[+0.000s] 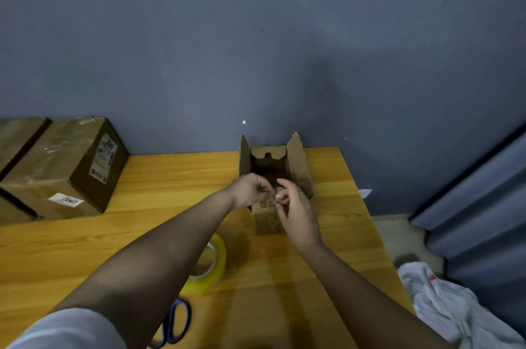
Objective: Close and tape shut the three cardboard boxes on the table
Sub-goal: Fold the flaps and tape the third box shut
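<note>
Hands: left hand and right hand meet, fingers curled, at the near flap of the small open box; exact grip too blurred to tell.
Small open box: far right of tabletop, side flaps upright.
Taped boxes: far left.
Tape roll, scissors: near edge, under left forearm.

We see a plain blue-grey painted wall with a few dark scuffs behind a yellow wood-grain table. On our right stands a grey panelled door, with crumpled white cloth on the dim floor.
</note>
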`<action>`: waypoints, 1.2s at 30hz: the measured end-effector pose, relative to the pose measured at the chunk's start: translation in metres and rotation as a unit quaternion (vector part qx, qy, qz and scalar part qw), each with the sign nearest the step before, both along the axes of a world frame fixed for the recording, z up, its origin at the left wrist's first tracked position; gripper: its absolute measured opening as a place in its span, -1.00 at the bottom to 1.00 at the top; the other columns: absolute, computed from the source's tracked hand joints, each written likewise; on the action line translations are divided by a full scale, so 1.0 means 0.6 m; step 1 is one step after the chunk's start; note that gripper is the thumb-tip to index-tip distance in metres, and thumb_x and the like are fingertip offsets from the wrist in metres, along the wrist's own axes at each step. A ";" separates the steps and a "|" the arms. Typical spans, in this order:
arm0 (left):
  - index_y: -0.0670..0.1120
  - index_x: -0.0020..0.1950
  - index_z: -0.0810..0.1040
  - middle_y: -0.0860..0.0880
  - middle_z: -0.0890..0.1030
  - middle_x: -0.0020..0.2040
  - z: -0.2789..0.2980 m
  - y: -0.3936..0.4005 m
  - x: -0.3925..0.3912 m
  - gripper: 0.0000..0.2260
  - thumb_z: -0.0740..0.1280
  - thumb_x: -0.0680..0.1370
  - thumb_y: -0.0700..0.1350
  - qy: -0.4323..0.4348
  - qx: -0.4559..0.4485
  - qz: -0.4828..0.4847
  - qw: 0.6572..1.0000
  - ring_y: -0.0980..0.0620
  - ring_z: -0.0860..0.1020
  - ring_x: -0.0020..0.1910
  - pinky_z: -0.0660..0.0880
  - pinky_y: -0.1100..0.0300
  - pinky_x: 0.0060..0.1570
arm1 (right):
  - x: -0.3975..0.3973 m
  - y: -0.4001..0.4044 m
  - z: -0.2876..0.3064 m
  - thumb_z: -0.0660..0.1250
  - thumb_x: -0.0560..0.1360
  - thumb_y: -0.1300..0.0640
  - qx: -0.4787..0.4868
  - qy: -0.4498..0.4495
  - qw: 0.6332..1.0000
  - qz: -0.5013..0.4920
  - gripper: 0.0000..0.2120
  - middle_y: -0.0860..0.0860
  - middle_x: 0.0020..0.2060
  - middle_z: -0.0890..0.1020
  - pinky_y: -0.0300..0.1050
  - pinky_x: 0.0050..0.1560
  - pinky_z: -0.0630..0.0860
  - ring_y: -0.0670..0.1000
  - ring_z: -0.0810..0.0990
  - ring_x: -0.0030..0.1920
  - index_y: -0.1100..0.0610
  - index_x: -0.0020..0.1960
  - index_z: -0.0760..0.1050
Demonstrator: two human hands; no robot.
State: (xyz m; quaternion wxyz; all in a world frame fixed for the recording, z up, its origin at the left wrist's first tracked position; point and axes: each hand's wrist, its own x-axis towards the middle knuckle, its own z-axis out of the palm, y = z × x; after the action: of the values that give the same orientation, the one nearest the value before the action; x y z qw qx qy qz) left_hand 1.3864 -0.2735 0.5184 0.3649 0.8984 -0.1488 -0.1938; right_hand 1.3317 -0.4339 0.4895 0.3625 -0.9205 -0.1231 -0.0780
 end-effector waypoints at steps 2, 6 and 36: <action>-0.03 0.02 0.64 0.06 0.61 -0.07 0.002 0.002 0.000 -0.89 0.33 0.56 -0.15 0.004 -0.007 -0.004 1.000 0.04 0.58 0.01 0.52 -0.01 0.14 | 0.000 0.002 -0.002 0.34 0.52 0.25 -0.013 -0.005 1.000 -0.001 -0.53 -0.03 0.06 0.54 -0.17 0.08 0.51 -0.05 0.52 0.09 0.05 0.39 0.35; -0.09 0.06 0.63 0.04 0.61 -0.04 0.006 0.002 0.001 -0.86 0.30 0.57 -0.18 0.027 -0.022 -0.012 0.999 0.05 0.57 0.03 0.50 0.10 0.16 | 0.000 0.002 -0.003 0.33 0.53 0.25 -0.045 -0.011 0.999 -0.002 -0.53 -0.03 0.08 0.52 -0.31 0.05 0.39 -0.07 0.49 0.11 0.05 0.40 0.36; -0.02 0.05 0.64 0.03 0.65 0.02 0.004 -0.012 -0.004 -0.87 0.36 0.53 -0.14 -0.030 0.071 0.018 0.997 0.05 0.59 0.04 0.55 0.10 0.04 | -0.001 0.010 0.001 0.33 0.54 0.21 -0.095 -0.010 0.995 -0.010 -0.47 0.03 0.18 0.48 -0.13 0.18 0.44 0.02 0.45 0.23 0.03 0.47 0.28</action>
State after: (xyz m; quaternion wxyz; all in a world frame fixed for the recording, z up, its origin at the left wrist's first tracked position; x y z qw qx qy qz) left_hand 1.3842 -0.2808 0.5209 0.2992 0.9299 -0.1294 -0.1706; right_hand 1.3309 -0.4278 0.4903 0.2713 -0.9512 -0.1244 -0.0787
